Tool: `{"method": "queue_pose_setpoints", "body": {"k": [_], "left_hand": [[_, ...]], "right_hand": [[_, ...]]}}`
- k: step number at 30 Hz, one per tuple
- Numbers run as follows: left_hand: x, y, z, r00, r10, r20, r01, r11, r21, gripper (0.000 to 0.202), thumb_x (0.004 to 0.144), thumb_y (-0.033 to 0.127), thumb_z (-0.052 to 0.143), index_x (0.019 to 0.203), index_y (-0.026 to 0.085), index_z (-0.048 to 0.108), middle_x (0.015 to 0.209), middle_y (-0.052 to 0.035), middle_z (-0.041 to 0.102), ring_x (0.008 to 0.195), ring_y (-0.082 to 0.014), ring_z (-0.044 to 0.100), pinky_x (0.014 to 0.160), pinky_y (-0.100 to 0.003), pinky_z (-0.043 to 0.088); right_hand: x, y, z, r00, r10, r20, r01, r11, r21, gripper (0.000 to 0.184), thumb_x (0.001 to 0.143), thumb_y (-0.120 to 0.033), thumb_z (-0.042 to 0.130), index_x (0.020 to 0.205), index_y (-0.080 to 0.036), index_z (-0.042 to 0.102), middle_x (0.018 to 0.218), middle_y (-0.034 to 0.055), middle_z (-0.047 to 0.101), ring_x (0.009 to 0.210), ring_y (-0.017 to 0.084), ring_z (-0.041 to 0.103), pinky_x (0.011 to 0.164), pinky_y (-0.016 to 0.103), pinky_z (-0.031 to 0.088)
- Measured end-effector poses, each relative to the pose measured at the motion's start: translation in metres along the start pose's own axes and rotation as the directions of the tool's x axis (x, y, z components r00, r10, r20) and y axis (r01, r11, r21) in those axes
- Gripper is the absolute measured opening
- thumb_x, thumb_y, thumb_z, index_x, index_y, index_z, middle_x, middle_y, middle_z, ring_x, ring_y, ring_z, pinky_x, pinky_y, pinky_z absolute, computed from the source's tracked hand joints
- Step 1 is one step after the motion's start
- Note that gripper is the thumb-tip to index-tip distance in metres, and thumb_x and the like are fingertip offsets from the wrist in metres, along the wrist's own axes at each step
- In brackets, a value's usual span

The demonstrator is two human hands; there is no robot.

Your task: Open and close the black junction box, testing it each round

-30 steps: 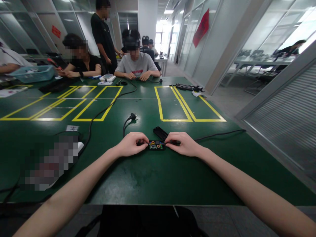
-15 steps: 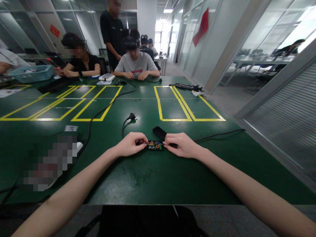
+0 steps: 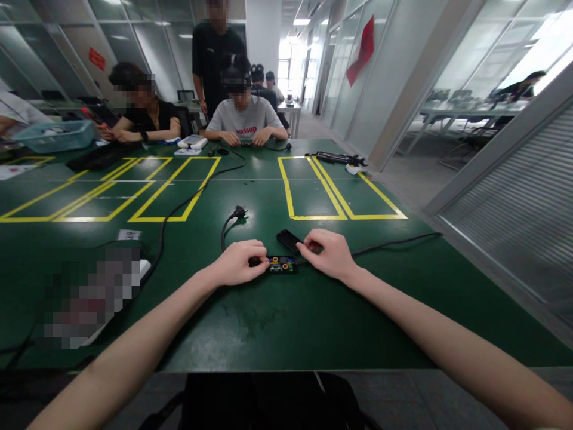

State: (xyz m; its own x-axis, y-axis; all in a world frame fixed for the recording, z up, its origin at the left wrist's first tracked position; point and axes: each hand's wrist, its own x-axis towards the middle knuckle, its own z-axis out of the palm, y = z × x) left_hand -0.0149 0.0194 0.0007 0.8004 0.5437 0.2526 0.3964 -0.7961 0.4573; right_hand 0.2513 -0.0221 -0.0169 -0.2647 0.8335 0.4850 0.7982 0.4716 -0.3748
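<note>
Left hand (image 3: 242,264) grip narrow, fingertips pinched on the left end of the opened adapter (image 3: 281,264), its circuit board with orange rings showing; adapter lies flat on the green desk (image 3: 277,322), between both hands; right hand (image 3: 326,255) curled at its right end, fingertips by the black cover (image 3: 289,240) just behind; can't tell if that grip clamps anything; cable (image 3: 394,242) runs off right; plug (image 3: 239,211) lies further back; seated person (image 3: 244,116) at far edge.

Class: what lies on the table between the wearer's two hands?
In the head view, a small circuit board with orange coils lies between the left hand and the right hand, on the green table.
</note>
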Motion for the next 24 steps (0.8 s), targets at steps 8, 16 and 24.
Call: {"method": "queue_pose_setpoints", "body": {"k": [8, 16, 24], "left_hand": [[0.002, -0.004, 0.008, 0.993, -0.079, -0.091, 0.085, 0.994, 0.062, 0.018, 0.100, 0.026, 0.049, 0.090, 0.020, 0.064, 0.081, -0.0013, 0.067, 0.072, -0.0162, 0.061, 0.069, -0.026, 0.043], [0.003, -0.014, 0.010, 0.967, -0.232, -0.108, 0.214, 0.964, -0.159, 0.025, 0.093, 0.030, 0.061, 0.111, 0.018, 0.073, 0.093, -0.0043, 0.075, 0.078, -0.0174, 0.065, 0.072, -0.028, 0.050], [0.005, -0.013, 0.010, 0.937, -0.348, -0.004, 0.289, 0.782, -0.552, 0.027, 0.086, 0.035, 0.067, 0.101, 0.013, 0.073, 0.089, -0.0062, 0.079, 0.079, -0.0184, 0.071, 0.075, -0.029, 0.055]], "right_hand": [[0.003, 0.005, 0.008, 0.980, 0.119, 0.162, -0.159, 0.952, 0.263, 0.022, 0.086, -0.029, 0.068, 0.106, -0.019, 0.071, 0.094, 0.0051, 0.069, 0.078, 0.019, 0.062, 0.070, 0.032, 0.051], [0.001, 0.000, 0.013, 0.954, 0.241, 0.181, -0.301, 0.766, 0.568, 0.025, 0.082, -0.035, 0.071, 0.101, -0.019, 0.075, 0.088, 0.0029, 0.069, 0.066, 0.014, 0.062, 0.060, 0.029, 0.056], [0.000, -0.007, 0.010, 0.929, 0.262, 0.262, -0.370, 0.633, 0.680, 0.030, 0.079, -0.040, 0.076, 0.100, -0.019, 0.074, 0.094, 0.0062, 0.077, 0.079, 0.020, 0.075, 0.073, 0.034, 0.064]]}}
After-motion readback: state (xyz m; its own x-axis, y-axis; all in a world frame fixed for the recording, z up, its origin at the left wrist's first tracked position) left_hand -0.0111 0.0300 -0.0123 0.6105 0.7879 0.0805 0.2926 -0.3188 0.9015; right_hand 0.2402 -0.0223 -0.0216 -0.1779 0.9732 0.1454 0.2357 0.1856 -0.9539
